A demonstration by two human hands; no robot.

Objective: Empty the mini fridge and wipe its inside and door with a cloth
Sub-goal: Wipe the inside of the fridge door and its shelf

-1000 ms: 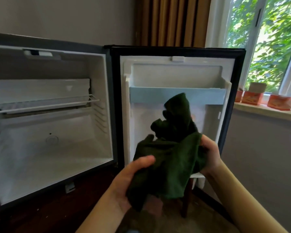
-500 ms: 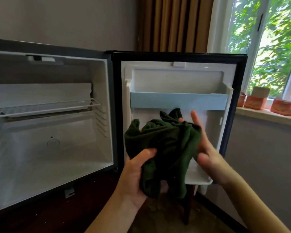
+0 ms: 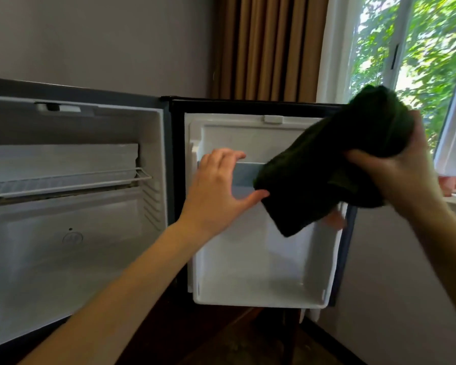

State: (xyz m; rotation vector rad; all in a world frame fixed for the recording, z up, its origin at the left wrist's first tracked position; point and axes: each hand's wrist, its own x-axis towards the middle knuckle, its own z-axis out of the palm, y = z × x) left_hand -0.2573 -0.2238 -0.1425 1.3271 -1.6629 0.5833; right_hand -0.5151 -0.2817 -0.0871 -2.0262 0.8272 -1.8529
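Fridge door point(image 3: 250, 262) behind, cloth point(image 3: 324, 164) trailing (leftward) from right hand point(image 3: 398, 177) grip

The place looked like a living room or a hotel room, not a real kitchen. A mini fridge point(image 3: 63, 259) stood low on a dark brown wooden surface point(image 3: 169, 327) against a plain grey wall point(image 3: 90, 35), and a long brown curtain point(image 3: 266, 46) hung beside it. At the right was a window point(image 3: 432, 61) with a white frame and green leaves outside.

Left hand point(image 3: 216, 191) open, splayed; right hand point(image 3: 400, 177) gripping cloth point(image 3: 327, 167).
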